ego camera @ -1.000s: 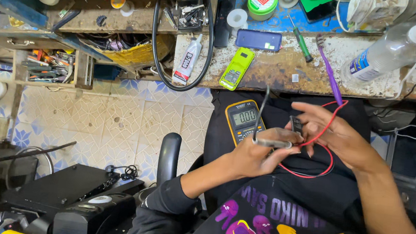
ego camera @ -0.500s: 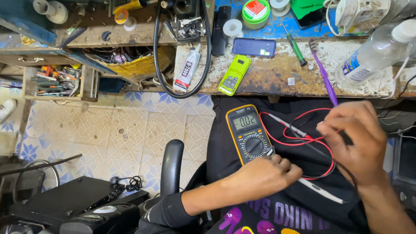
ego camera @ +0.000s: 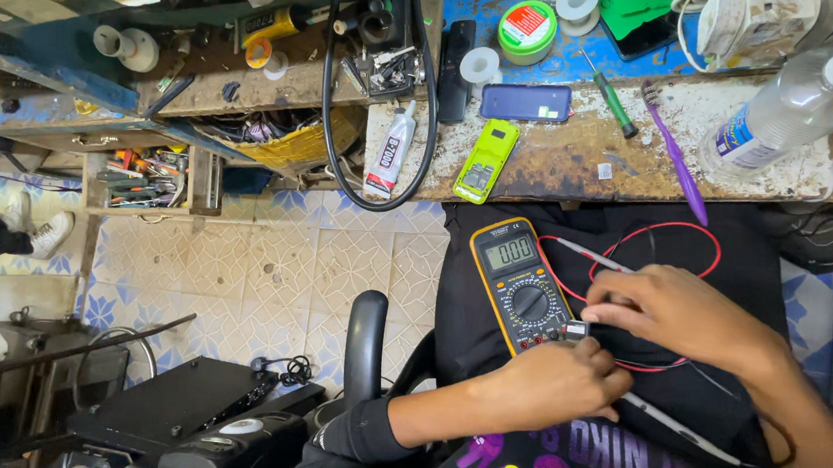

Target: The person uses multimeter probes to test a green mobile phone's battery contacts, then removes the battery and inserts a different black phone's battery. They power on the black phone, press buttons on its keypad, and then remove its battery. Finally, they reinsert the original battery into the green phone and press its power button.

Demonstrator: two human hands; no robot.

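A yellow multimeter (ego camera: 521,283) lies on the black cloth (ego camera: 470,309) over my lap, with its red test lead (ego camera: 683,230) looped beside it. My right hand (ego camera: 683,314) pinches a small black-and-silver plug (ego camera: 577,329) at the meter's lower corner. Just below, my left hand (ego camera: 556,382) is curled into a fist with its fingertips against the same plug and the leads. One grey probe (ego camera: 583,255) rests above my right hand. A second grey probe (ego camera: 682,431) lies under my right wrist.
The worn workbench edge (ego camera: 563,172) holds a green phone (ego camera: 484,162), a dark phone (ego camera: 524,102), a purple toothbrush (ego camera: 677,158), a green screwdriver (ego camera: 613,100), a clear bottle (ego camera: 787,106), a glue tube (ego camera: 388,151) and a black cable loop (ego camera: 327,106). A chair arm (ego camera: 364,348) stands left of my lap.
My left hand moved up from my lap to the meter's lower end. My right hand slid left to meet it at the plug. The view shifted slightly.
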